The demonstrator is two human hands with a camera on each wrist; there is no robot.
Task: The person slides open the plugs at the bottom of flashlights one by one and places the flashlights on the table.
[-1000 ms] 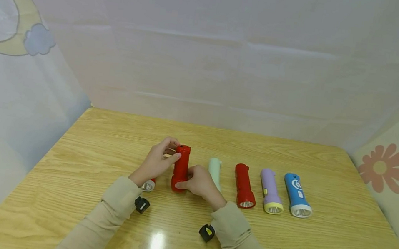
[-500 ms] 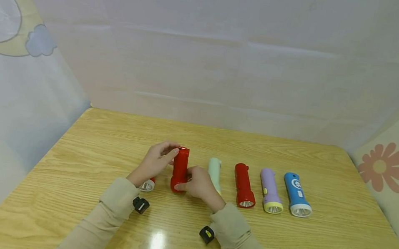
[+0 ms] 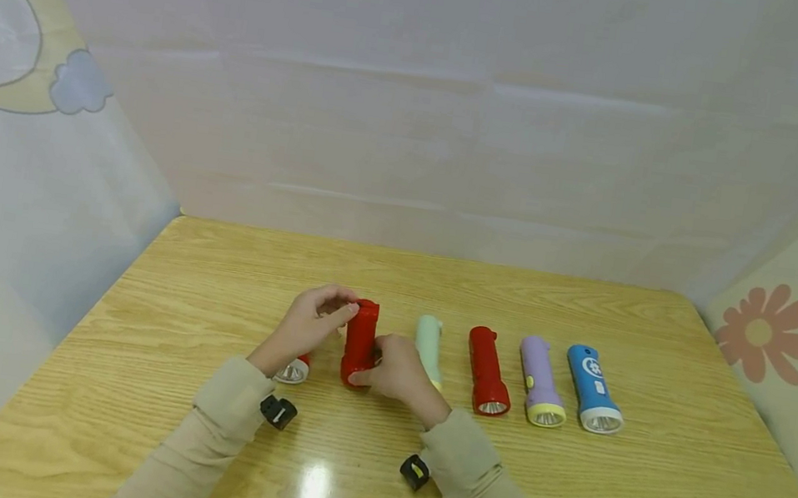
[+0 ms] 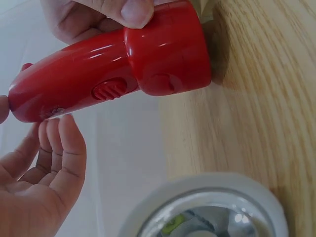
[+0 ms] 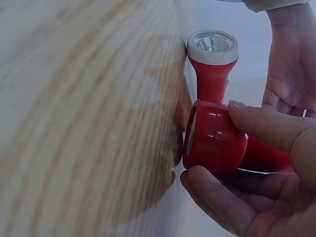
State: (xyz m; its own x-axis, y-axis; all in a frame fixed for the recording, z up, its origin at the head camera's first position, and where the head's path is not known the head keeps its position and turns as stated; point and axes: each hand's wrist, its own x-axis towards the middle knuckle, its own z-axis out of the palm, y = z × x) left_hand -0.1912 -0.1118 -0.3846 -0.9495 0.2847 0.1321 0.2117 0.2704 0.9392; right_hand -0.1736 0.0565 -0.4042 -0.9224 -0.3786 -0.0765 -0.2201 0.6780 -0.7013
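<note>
A plain red flashlight (image 3: 360,341) stands lens down, close over the wooden table, its tail end raised. My right hand (image 3: 398,371) grips its wide head from the right, the thumb on the near side; the right wrist view shows this head (image 5: 215,138) between thumb and fingers. At the tail end, my left hand (image 3: 309,321) pinches with thumb and fingertips; in the left wrist view its fingers (image 4: 69,148) touch the underside, near a ribbed switch (image 4: 109,89). Beside the left wrist lies a red flashlight with a white rim (image 3: 294,371), partly hidden by that hand.
Right of my hands, a row of flashlights lies on the table (image 3: 564,489): mint green (image 3: 429,345) partly behind my right hand, red (image 3: 487,370), purple with yellow rim (image 3: 541,377), blue with white rim (image 3: 594,388). A pale cloth backdrop (image 3: 416,117) stands behind.
The held flashlight's tail end has come slightly lower and nearer, and my left hand has shifted with it. My right hand stays almost where it was.
</note>
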